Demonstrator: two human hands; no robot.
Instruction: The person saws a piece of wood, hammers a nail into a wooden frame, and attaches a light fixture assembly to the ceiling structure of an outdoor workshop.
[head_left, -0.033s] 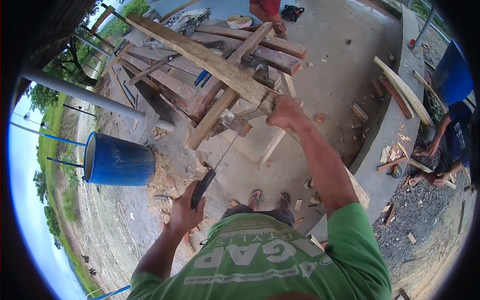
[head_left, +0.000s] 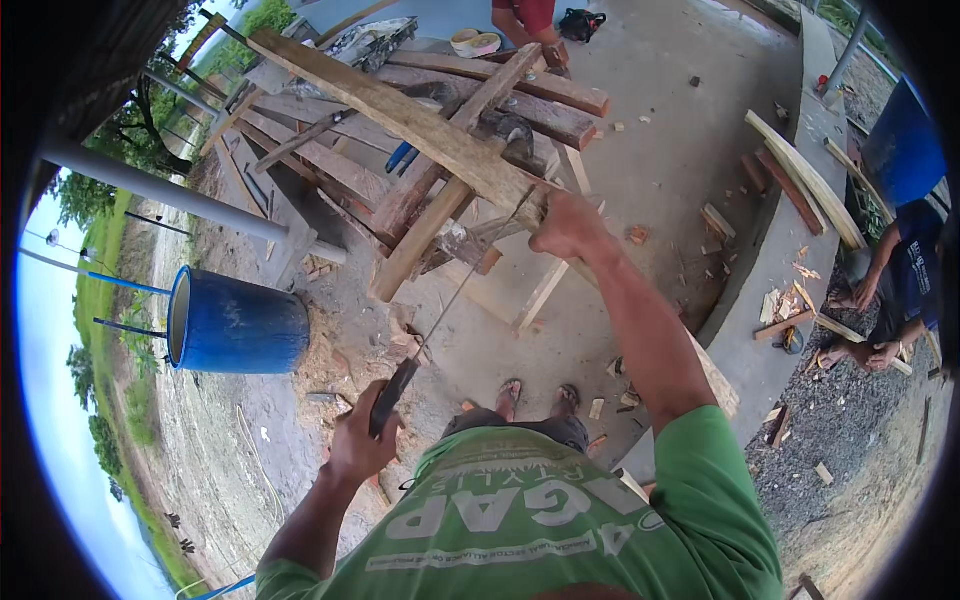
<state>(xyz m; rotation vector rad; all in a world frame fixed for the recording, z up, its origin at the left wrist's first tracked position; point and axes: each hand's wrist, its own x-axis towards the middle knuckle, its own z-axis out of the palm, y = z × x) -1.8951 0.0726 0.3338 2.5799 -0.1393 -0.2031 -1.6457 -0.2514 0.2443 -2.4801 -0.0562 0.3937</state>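
My left hand is wrapped round the dark handle of a handsaw. Its thin blade runs up and away to the right and meets a long wooden plank close to the plank's near end. My right hand grips that end, just right of the blade. The plank slants away to the upper left, resting across other timbers. Beneath it lie a short wooden beam and a reddish beam. The fingers of my right hand are partly hidden behind the wood.
A blue barrel stands at left beside a sawdust pile. Behind the plank, a person in red is by the stacked timbers. At far right another person handles a wood strip near a concrete ledge. Offcuts litter the ground.
My left hand has drawn the saw slightly back toward me, down and to the left. My right hand stays on the plank's end.
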